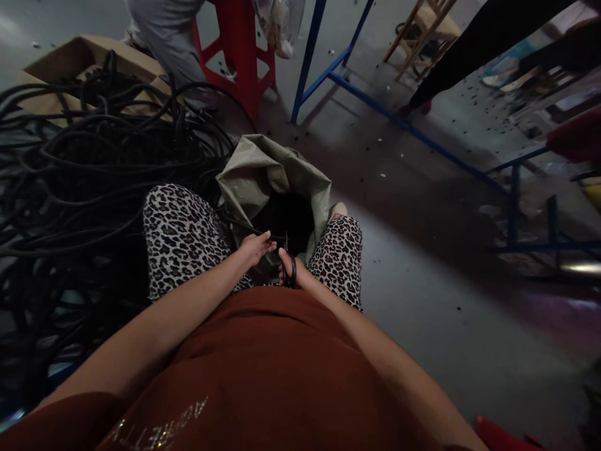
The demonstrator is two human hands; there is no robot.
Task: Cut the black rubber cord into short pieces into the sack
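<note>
My left hand (257, 247) is closed around a black rubber-looking cord (241, 223), which runs in from the left and pokes out past my fingertips. My right hand (293, 270) grips a pair of scissors (293, 273) by the black handles, its blades pointing up beside the cord's end. Between my knees stands an open woven sack (322, 181) with a folded-out rim. Its inside is dark, so the contents cannot be made out. Both hands are over the near edge of the sack.
A large tangled heap of black cord (117, 156) lies to my left, partly over a cardboard box (40, 69). Ahead are a red plastic stool (241, 56), a seated person's leg and a blue metal frame (366, 94). Small black scraps dot the floor.
</note>
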